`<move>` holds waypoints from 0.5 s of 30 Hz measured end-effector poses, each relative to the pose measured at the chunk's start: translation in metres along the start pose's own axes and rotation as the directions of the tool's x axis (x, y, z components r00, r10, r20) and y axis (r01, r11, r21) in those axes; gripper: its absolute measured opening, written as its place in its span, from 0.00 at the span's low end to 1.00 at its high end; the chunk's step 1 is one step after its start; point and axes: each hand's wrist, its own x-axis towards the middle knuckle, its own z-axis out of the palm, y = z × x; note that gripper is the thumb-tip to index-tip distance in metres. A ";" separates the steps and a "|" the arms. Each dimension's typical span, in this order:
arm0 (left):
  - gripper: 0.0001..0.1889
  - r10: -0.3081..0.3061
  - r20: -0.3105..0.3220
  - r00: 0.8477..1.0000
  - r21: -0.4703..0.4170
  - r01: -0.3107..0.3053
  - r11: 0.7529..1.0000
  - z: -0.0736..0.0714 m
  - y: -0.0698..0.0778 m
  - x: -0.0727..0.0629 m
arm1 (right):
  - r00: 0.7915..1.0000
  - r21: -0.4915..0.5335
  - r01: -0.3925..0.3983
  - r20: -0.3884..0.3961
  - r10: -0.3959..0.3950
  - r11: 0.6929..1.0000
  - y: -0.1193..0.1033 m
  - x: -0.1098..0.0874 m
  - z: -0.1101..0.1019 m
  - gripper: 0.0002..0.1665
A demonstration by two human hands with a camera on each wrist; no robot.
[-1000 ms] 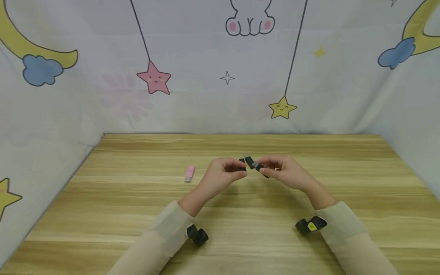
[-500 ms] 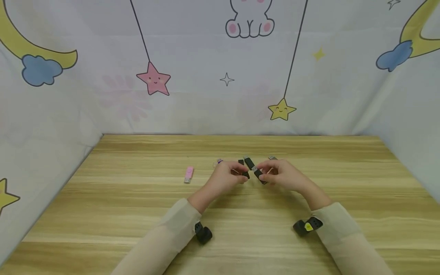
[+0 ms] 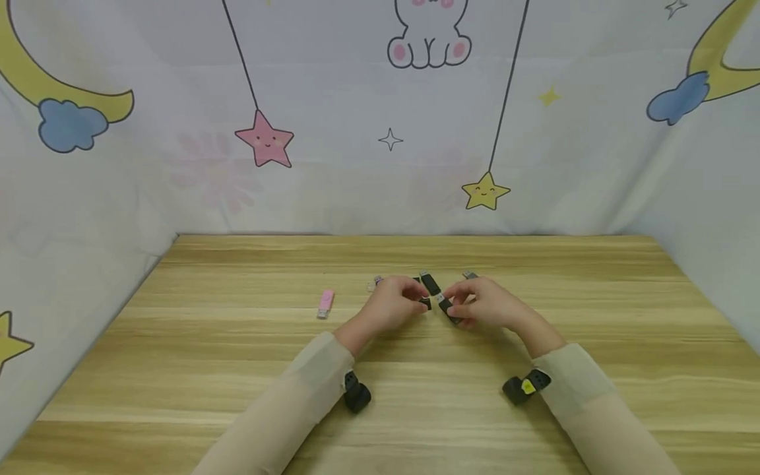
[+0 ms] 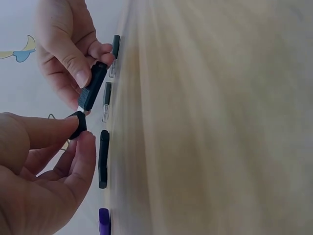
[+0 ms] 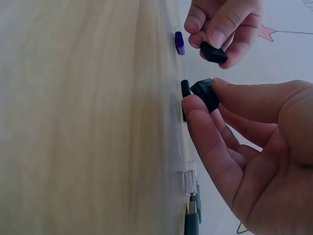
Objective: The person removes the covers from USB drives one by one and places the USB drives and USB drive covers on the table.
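My left hand (image 3: 393, 303) pinches a small black cap (image 4: 78, 125) between thumb and fingers. Opposite it, my right hand (image 3: 487, 305) grips a black USB flash drive (image 4: 93, 88), whose metal plug points toward the cap. In the head view a narrow gap separates the cap from the drive (image 3: 448, 310). From the right wrist the drive (image 5: 205, 94) is seen nearly end-on, and the cap (image 5: 213, 53) sits at the left hand's fingertips. Just behind both hands, another black flash drive (image 3: 430, 282) lies on the table.
A pink flash drive (image 3: 325, 303) lies left of the hands on the wooden table (image 3: 427, 422). A purple one (image 5: 180, 43) is partly hidden behind the left hand. Beyond the right hand lies a grey drive (image 3: 470, 274). Patterned white cloth (image 3: 332, 191) stands behind the table.
Both hands have come slightly nearer the person, the left also a little rightward, still holding the cap and drive. The purple and grey drives have come into sight behind them.
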 end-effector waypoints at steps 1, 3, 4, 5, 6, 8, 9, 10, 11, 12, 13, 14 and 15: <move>0.08 0.007 0.003 1.000 0.013 -0.007 1.000 0.000 0.000 0.001 | 1.000 0.002 -0.006 0.003 0.006 1.000 0.000 0.000 0.000 0.20; 0.07 0.022 0.014 1.000 0.032 -0.022 0.999 0.001 0.000 0.002 | 1.000 0.002 -0.016 0.005 0.016 1.000 0.000 0.001 0.000 0.20; 0.06 0.026 0.020 0.999 0.038 -0.027 0.999 0.001 0.001 0.002 | 1.000 0.002 -0.017 0.006 0.017 1.000 0.000 0.001 0.000 0.20; 0.06 0.028 0.024 0.999 0.043 -0.029 0.999 0.002 0.001 0.002 | 1.000 0.001 -0.019 0.008 0.019 1.000 0.000 0.001 0.000 0.20; 0.05 0.029 0.028 0.999 0.047 -0.030 0.998 0.002 0.002 0.002 | 1.000 0.001 -0.021 0.009 0.021 1.000 0.000 0.002 0.000 0.20; 0.05 0.031 0.033 0.999 0.051 -0.033 0.998 0.003 0.002 0.003 | 1.000 -0.001 -0.026 0.012 0.026 1.000 -0.001 0.002 0.000 0.20; 0.05 0.031 0.035 0.999 0.061 -0.033 0.998 0.004 0.003 0.003 | 1.000 -0.002 -0.028 0.014 0.028 1.000 -0.001 0.003 0.000 0.20; 0.04 0.032 0.037 0.999 0.068 -0.034 0.997 0.004 0.003 0.004 | 0.999 -0.005 -0.030 0.016 0.030 1.000 -0.001 0.003 0.000 0.20; 0.04 0.031 0.040 0.999 0.073 -0.034 0.997 0.004 0.002 0.004 | 0.999 -0.008 -0.033 0.018 0.033 0.999 -0.002 0.004 0.000 0.20; 0.04 0.030 0.044 0.999 0.076 -0.033 0.997 0.005 0.002 0.005 | 0.999 -0.010 -0.037 0.018 0.038 0.999 -0.002 0.004 0.000 0.20; 0.04 0.025 0.048 0.999 0.079 -0.029 0.996 0.005 0.002 0.006 | 0.999 -0.012 -0.042 0.019 0.043 0.999 -0.002 0.005 0.001 0.19; 0.04 0.021 0.051 0.998 0.085 -0.025 0.996 0.005 0.002 0.006 | 0.999 -0.018 -0.046 0.021 0.046 0.999 -0.001 0.006 0.001 0.19; 0.04 0.013 0.054 0.998 0.089 -0.018 0.996 0.006 0.001 0.007 | 0.999 -0.021 -0.048 0.025 0.049 0.999 -0.001 0.006 0.001 0.19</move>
